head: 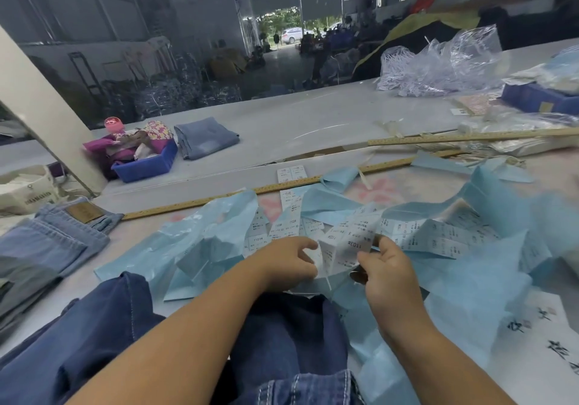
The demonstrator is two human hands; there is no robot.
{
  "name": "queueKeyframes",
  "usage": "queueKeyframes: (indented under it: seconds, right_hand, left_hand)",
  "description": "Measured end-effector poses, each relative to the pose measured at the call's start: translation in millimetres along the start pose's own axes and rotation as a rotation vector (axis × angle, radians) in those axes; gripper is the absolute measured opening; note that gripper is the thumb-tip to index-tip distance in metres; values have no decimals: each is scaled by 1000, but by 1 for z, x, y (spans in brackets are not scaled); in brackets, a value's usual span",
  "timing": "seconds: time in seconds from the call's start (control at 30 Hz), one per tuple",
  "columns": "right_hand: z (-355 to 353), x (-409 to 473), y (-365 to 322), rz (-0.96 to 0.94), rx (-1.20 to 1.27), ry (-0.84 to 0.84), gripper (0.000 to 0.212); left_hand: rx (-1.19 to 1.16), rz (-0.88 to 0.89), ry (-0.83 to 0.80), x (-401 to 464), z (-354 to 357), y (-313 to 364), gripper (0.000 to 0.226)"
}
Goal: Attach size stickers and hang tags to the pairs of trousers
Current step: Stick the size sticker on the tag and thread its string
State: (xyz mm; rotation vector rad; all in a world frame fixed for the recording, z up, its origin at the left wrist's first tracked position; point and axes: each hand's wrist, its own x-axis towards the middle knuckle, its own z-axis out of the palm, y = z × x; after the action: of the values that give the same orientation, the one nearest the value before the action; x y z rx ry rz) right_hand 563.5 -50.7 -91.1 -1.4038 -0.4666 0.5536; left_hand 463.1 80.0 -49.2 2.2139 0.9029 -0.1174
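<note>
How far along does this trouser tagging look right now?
Early, it seems. Both hands, left hand and right hand, pinch a white sticker strip over blue backing paper. The dark trousers nearest show no sticker yet. Whether the folded jeans are finished, I cannot tell.

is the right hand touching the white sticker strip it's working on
Touching. The head view shows the right hand pinching the white sticker strip at its right edge, thumb and fingers curled on the paper.

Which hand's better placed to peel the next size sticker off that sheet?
Probably the left hand: its fingers are curled at the sticker sheet edge, seemingly picking at it. The right hand pinches the sheet's other side, steadying it above the dark trousers.
</note>
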Motion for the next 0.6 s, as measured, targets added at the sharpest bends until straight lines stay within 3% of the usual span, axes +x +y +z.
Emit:
queueKeyframes:
  seconds: [0.13, 0.2, 0.23, 0.27, 0.37, 0.47, 0.53, 0.6]
  right_hand:
    - [-2, -3, -4, -102, -60, 18, 24]
    - [-3, -4, -6, -167, -113, 58, 22]
    - [-3, -5, -6, -185, -120, 73, 21]
    - [-3, -6, -7, -194, -116, 81, 21]
    - [-2, -7, -12, -195, -23, 69, 18]
    - [2, -10, -13, -182, 58, 2, 18]
    - [3, -14, -14, -252, -40, -73, 23]
    - [5, -18, -17, -378, -204, -182, 30]
  left_hand:
    - [-253, 39, -245, -3, -5, 7, 60]
    - [13, 11, -243, -4, -1, 5, 82]
    - [238, -6, -174, -5, 2, 4, 88]
    - [420, -3, -104, -5, 3, 4, 81]
    - [675, 104, 181, 0, -5, 4, 11]
    - [790, 74, 553, -1, -28, -5, 13]
    - [745, -43, 753, -5, -42, -17, 16]
    - [719, -163, 850, -9, -52, -27, 21]
